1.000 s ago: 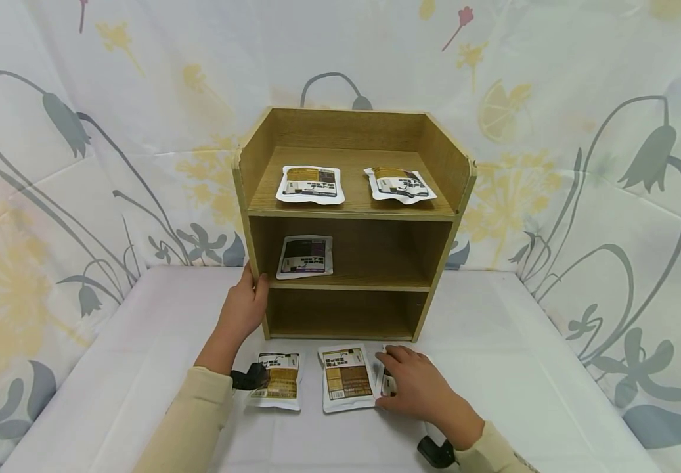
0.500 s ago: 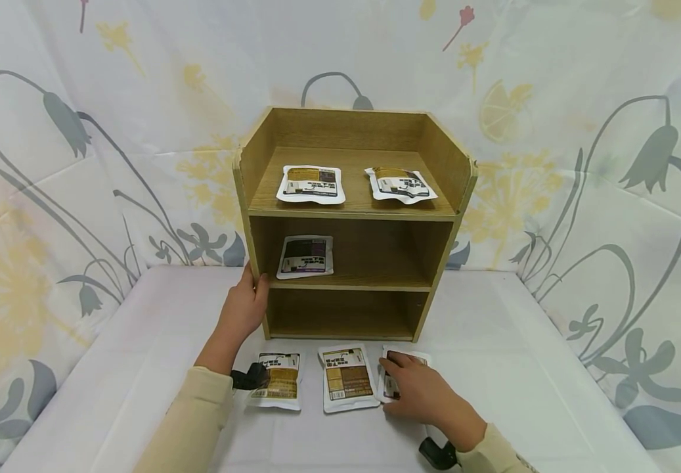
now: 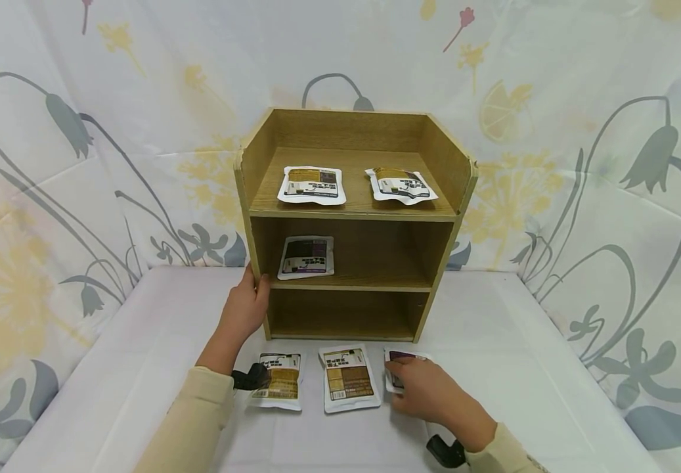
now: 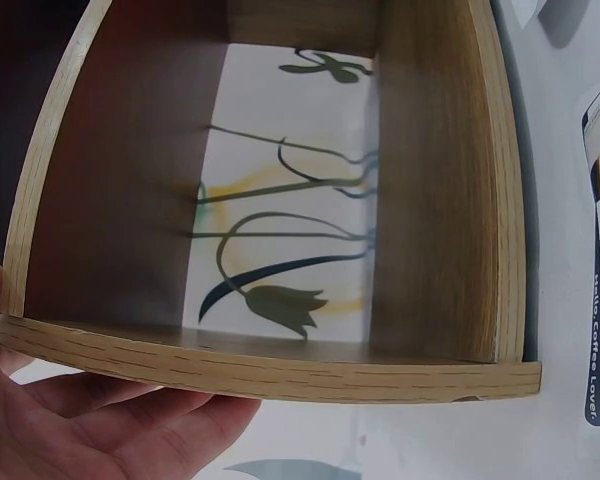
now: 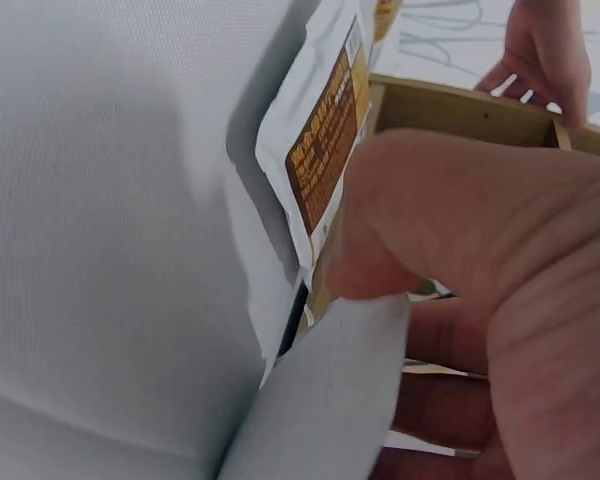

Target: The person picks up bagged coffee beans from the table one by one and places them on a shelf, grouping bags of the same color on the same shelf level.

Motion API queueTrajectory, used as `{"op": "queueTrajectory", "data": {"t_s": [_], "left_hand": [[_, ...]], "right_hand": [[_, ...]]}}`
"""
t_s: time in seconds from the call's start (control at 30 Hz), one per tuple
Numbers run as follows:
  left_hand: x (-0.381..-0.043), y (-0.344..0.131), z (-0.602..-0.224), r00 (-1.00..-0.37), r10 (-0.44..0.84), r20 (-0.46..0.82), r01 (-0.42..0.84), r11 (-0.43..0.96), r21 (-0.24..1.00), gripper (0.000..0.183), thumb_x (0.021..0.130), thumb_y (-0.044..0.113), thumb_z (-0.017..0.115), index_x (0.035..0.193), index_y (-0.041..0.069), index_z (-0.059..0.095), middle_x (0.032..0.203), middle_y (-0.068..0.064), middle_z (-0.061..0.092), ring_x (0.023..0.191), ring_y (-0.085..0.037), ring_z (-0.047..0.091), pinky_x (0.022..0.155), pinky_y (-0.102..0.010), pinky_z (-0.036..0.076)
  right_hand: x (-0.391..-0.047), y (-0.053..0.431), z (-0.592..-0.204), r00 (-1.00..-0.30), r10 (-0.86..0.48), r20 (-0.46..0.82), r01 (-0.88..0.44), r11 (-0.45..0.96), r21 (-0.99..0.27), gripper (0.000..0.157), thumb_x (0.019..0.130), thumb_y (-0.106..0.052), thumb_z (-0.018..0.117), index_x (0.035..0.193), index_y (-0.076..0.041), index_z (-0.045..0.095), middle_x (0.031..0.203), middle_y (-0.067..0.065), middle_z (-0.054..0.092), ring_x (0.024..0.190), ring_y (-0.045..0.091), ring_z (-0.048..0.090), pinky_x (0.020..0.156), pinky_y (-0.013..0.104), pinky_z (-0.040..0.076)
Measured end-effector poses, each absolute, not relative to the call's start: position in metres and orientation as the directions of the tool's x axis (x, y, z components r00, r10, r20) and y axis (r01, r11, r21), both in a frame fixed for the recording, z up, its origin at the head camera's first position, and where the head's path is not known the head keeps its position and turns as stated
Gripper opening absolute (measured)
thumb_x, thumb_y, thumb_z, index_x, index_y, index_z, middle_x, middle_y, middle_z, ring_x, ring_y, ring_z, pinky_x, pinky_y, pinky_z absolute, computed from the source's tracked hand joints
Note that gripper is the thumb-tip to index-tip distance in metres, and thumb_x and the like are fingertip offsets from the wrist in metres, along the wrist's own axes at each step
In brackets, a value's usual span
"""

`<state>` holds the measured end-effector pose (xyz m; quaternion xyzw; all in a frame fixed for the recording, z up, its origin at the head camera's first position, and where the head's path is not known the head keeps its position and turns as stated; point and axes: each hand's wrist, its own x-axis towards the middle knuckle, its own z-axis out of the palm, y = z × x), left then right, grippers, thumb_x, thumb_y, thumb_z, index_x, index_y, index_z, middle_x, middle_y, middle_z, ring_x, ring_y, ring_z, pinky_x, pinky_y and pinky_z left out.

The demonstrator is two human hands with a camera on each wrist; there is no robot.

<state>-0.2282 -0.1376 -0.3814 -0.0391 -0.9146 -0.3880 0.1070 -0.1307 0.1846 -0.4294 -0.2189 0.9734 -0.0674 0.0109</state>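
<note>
My left hand (image 3: 244, 309) grips the left side panel of a small wooden shelf (image 3: 352, 287). In the left wrist view its thumb is by a shelf board and its fingers (image 4: 170, 425) lie along the panel's outer face. My right hand (image 3: 431, 394) pinches a flat white pouch (image 3: 406, 355) with a dark label, at the right end of a row before the shelf. In the right wrist view the thumb presses one face of that pouch (image 5: 325, 400), with fingers behind it; it looks tilted up. The hand hides much of it.
A brown-labelled pouch (image 3: 349, 378) and a yellow-brown one (image 3: 280, 381) lie left of the right hand. The top shelf bears two pouches, left (image 3: 312, 185) and right (image 3: 400, 185). A dark-labelled pouch (image 3: 307, 257) is on the middle shelf. Flowered cloth (image 3: 582, 131) hangs behind.
My right hand has shifted slightly right, and the pouch under it has moved away from the brown-labelled one and is now pinched. The left hand stays on the shelf.
</note>
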Motion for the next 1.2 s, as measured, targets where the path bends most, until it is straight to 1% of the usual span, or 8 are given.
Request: {"op": "queueTrajectory", "data": {"t_s": [0.1, 0.2, 0.33, 0.53, 0.63, 0.83, 1.0, 1.2], "left_hand": [[-0.229, -0.137, -0.382, -0.975, -0.012, 0.222, 0.150, 0.698, 0.700, 0.057, 0.105, 0.035, 0.028, 0.153, 0.004, 0.020, 0.133, -0.030, 0.054, 0.110, -0.044, 0.063, 0.088, -0.055, 0.051], [-0.229, -0.137, -0.382, -0.976, -0.011, 0.218, 0.149, 0.696, 0.703, 0.058, 0.105, 0.035, 0.029, 0.153, 0.005, 0.020, 0.135, -0.030, 0.053, 0.109, -0.044, 0.063, 0.087, -0.055, 0.051], [-0.229, -0.137, -0.381, -0.977, -0.009, 0.214, 0.148, 0.693, 0.705, 0.058, 0.105, 0.035, 0.029, 0.154, 0.005, 0.019, 0.136, -0.030, 0.052, 0.109, -0.044, 0.063, 0.086, -0.055, 0.051], [-0.229, -0.137, -0.381, -0.976, -0.011, 0.217, 0.149, 0.693, 0.705, 0.058, 0.105, 0.035, 0.029, 0.153, 0.003, 0.021, 0.135, -0.030, 0.053, 0.111, -0.043, 0.062, 0.088, -0.055, 0.051], [-0.228, -0.137, -0.381, -0.975, -0.010, 0.223, 0.154, 0.691, 0.706, 0.057, 0.105, 0.034, 0.029, 0.153, 0.003, 0.021, 0.134, -0.030, 0.053, 0.109, -0.043, 0.063, 0.087, -0.055, 0.051], [-0.228, -0.137, -0.381, -0.976, -0.011, 0.218, 0.150, 0.691, 0.707, 0.057, 0.105, 0.034, 0.029, 0.153, 0.004, 0.021, 0.136, -0.030, 0.052, 0.110, -0.044, 0.063, 0.087, -0.055, 0.052], [-0.228, -0.136, -0.381, -0.976, -0.008, 0.219, 0.153, 0.692, 0.706, 0.056, 0.105, 0.034, 0.029, 0.153, 0.004, 0.021, 0.136, -0.030, 0.053, 0.112, -0.044, 0.062, 0.088, -0.055, 0.051], [-0.227, -0.136, -0.381, -0.974, -0.011, 0.227, 0.157, 0.690, 0.706, 0.056, 0.105, 0.033, 0.029, 0.152, 0.004, 0.022, 0.133, -0.031, 0.054, 0.109, -0.044, 0.063, 0.087, -0.056, 0.052]], "right_hand": [[-0.131, 0.187, -0.428, -0.895, -0.441, 0.063, -0.445, 0.888, -0.115, 0.039, 0.072, -0.010, 0.071, 0.111, -0.005, 0.070, 0.102, 0.003, 0.072, 0.081, 0.017, 0.066, 0.072, 0.037, 0.054], [-0.131, 0.190, -0.426, -0.888, -0.441, 0.128, -0.454, 0.884, -0.107, 0.031, 0.075, -0.005, 0.069, 0.105, -0.004, 0.071, 0.098, 0.005, 0.073, 0.081, 0.018, 0.068, 0.069, 0.036, 0.054], [-0.132, 0.193, -0.421, -0.870, -0.442, 0.218, -0.464, 0.883, -0.065, 0.023, 0.078, -0.005, 0.069, 0.101, -0.006, 0.072, 0.098, 0.006, 0.074, 0.080, 0.020, 0.070, 0.064, 0.035, 0.055], [-0.135, 0.197, -0.411, -0.848, -0.441, 0.295, -0.455, 0.890, 0.025, 0.017, 0.082, -0.008, 0.071, 0.098, -0.011, 0.074, 0.090, 0.001, 0.075, 0.072, 0.017, 0.070, 0.055, 0.032, 0.053], [-0.136, 0.199, -0.405, -0.841, -0.437, 0.320, -0.450, 0.892, 0.034, 0.015, 0.083, -0.008, 0.071, 0.097, -0.013, 0.073, 0.089, 0.000, 0.075, 0.071, 0.018, 0.070, 0.054, 0.034, 0.053], [-0.137, 0.199, -0.396, -0.823, -0.436, 0.364, -0.458, 0.888, 0.027, 0.018, 0.085, -0.008, 0.069, 0.100, -0.017, 0.072, 0.090, -0.001, 0.075, 0.071, 0.019, 0.070, 0.054, 0.035, 0.052], [-0.136, 0.198, -0.388, -0.816, -0.435, 0.381, -0.465, 0.885, 0.013, 0.018, 0.086, -0.007, 0.067, 0.100, -0.016, 0.072, 0.090, -0.001, 0.074, 0.071, 0.018, 0.069, 0.053, 0.034, 0.051], [-0.135, 0.197, -0.379, -0.781, -0.447, 0.437, -0.487, 0.873, 0.023, 0.016, 0.085, -0.007, 0.068, 0.098, -0.015, 0.072, 0.090, -0.003, 0.074, 0.072, 0.015, 0.069, 0.054, 0.032, 0.051]]}}
